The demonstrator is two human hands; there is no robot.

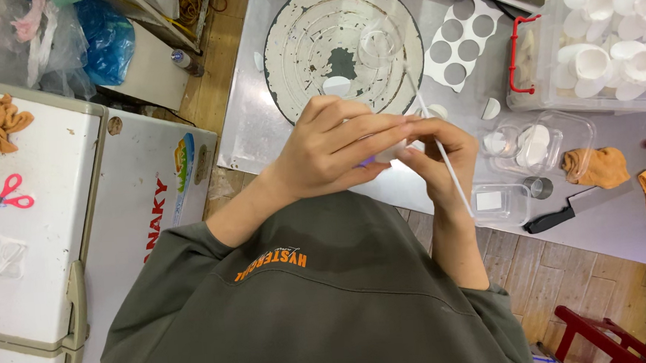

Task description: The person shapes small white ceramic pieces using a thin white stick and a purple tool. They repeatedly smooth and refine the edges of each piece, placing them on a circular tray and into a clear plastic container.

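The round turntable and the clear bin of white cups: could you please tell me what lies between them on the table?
In the head view, a white sheet with round holes punched out lies between the turntable and the clear bin.

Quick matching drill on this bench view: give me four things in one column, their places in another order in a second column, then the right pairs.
Things:
1. scissors
2. round turntable
3. thin white stick
4. black-handled knife

Places:
A. in the right hand
B. on the white chest lid at far left
C. on the bench edge, right of the hands
D. on the bench beyond the hands

Pairs: 1-B, 2-D, 3-A, 4-C
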